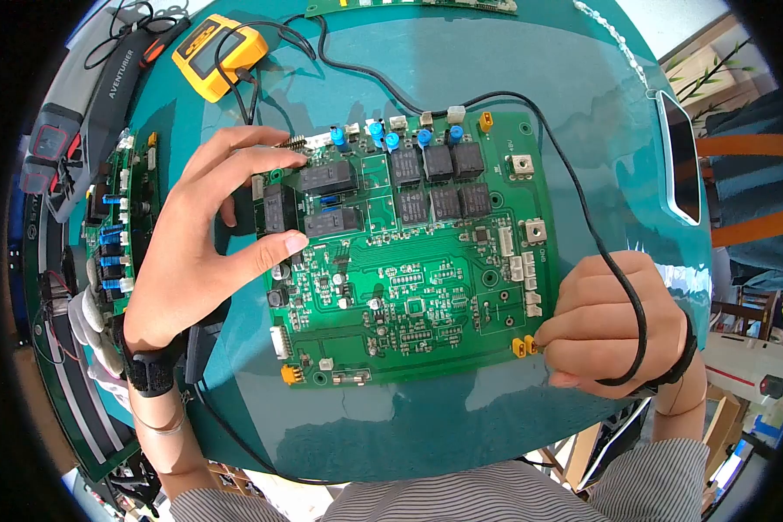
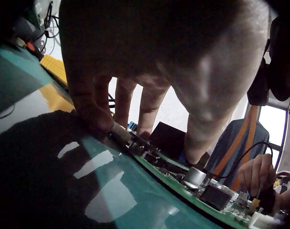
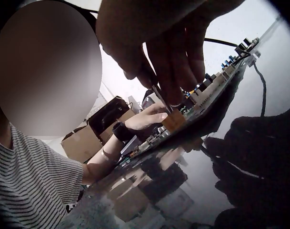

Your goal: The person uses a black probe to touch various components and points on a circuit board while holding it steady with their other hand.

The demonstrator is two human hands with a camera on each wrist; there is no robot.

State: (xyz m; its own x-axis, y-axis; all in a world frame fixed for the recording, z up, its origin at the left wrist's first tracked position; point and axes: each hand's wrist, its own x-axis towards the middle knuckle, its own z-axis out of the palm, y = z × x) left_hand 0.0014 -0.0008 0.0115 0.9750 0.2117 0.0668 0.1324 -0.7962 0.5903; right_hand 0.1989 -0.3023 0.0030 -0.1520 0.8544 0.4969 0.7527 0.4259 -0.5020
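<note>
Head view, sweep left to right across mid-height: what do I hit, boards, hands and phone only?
Partly cropped-looking side board → left hand → large green circuit board → right hand → white-edged phone.

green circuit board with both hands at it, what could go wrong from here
The thin pointed tool in the right hand could slip at the small yellow connector and hit its neighbour, since two sit close together. The black cable lies across that hand, so a tug on it might jog the aim. The left hand holds one end of the green circuit board among raised components; pressing hard there might shift the board or stress a part.
</note>
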